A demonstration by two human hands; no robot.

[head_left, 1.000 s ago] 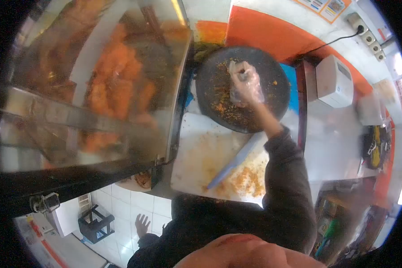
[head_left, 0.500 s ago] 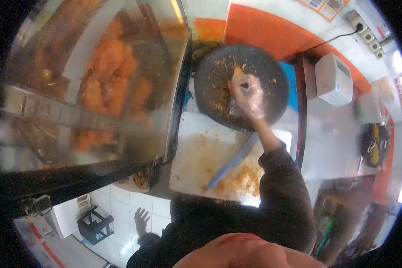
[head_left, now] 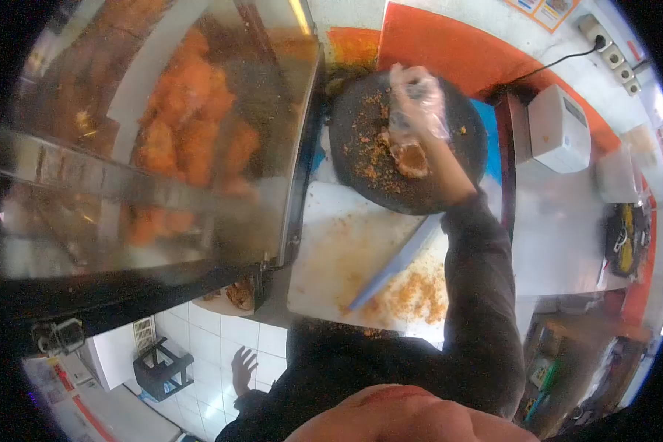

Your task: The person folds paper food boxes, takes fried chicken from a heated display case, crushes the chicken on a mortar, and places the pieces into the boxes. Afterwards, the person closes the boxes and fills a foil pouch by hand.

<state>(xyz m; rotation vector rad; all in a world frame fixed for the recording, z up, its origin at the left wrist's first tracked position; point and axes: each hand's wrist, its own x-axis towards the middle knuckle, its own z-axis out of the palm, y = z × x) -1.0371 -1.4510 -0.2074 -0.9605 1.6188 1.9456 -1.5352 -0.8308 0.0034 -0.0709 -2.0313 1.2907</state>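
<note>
- Head view: I see the gloved right hand [head_left: 423,112] above the black round dish [head_left: 467,158]; its fingers curl, but blur keeps me from telling whether they grip anything
- A brown piece [head_left: 411,160] lies in the dish just beside the forearm, near scattered crumbs [head_left: 365,158]
- The left hand [head_left: 244,368] hangs low over the tiled floor [head_left: 199,331], fingers spread wide
- A knife [head_left: 396,267] rests aslant on the white board [head_left: 317,214]

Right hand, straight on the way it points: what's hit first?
Probably the orange wall section beyond the dark round dish. Depth is unclear: if the gloved right hand sits below the dish's far rim, it would meet that rim first.
</note>
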